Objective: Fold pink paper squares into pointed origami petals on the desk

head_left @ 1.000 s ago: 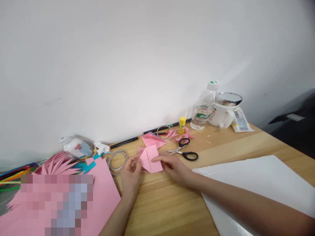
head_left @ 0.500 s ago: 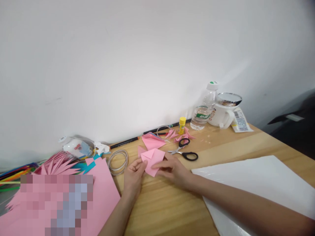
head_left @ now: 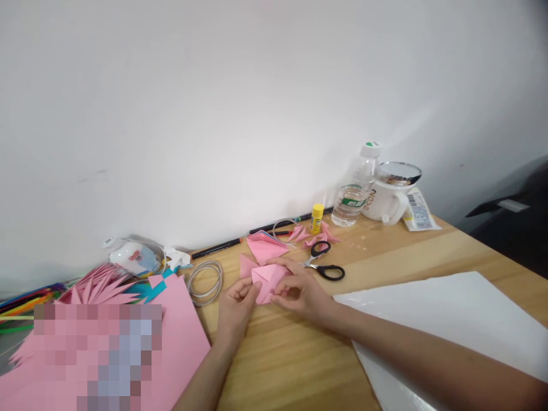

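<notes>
1. Where the left edge of your view begins, coloured strips [head_left: 34,302] lie in a bundle, beside a fan of pleated pink paper [head_left: 92,288]; a blurred-out patch hides part of the pink sheets [head_left: 184,325] nearer you
2. Behind the fan, a white bottle [head_left: 136,258] lies on its side, cap to the left, with reddish lettering too small for you to read
3. Next come crumpled white tissue [head_left: 176,257], a loose coil [head_left: 205,282] and a black pen [head_left: 217,248] by the wall
4. Your left hand [head_left: 235,302] is pinched narrow, thumb and fingers gripping the left edge of the folded pink paper [head_left: 262,279]
5. That paper is between your two hands, over the wooden table [head_left: 295,365]; the flap along its top points down towards you, as does the narrower visible end, but your fingers cover its right side, so its long axis cannot be told
6. Your right hand [head_left: 302,291] holds the right side, fingers curled, with little gap at the thumb
7. Just beyond are black-handled scissors [head_left: 330,273], blades pointing left, and a yellow glue stick [head_left: 317,220], its print illegible
8. Further right, a clear bottle [head_left: 349,202] wears a green label with white characters, unreadable here; the white mug [head_left: 382,201] has lettering that seems to end in "CON", and a packet [head_left: 420,211] shows a barcode
</notes>
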Available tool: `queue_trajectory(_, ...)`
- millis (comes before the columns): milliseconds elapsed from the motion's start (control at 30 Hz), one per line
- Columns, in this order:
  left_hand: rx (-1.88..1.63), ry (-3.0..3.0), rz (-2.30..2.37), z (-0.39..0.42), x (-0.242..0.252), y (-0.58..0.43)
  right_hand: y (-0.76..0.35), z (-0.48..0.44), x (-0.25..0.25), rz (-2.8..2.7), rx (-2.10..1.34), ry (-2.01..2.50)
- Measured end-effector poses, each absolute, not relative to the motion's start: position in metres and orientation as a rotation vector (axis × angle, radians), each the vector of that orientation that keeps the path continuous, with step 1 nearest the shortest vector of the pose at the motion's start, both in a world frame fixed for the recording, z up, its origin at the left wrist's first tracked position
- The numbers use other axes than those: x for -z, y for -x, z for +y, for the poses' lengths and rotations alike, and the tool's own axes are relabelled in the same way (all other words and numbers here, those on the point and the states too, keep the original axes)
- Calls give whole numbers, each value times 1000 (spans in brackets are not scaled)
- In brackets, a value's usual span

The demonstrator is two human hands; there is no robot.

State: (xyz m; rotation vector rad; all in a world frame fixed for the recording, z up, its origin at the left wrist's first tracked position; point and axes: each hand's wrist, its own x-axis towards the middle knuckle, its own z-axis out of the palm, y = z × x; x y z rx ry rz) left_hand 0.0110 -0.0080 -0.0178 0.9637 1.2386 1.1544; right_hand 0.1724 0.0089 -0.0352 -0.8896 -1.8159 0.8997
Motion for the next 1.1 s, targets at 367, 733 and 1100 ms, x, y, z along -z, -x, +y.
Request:
queue_trajectory(367,-1091,-950,1045,-7,22,-12,-174,15,36,-1711,-946,946)
queue_trajectory(733,-990,-932,1142,-7,22,-10,-173,12,37,-1772,-958,942)
queue_trajectory(1100,-1001,-894,1079,-8,20,-11,-175,18,39,-1651,-1149,895)
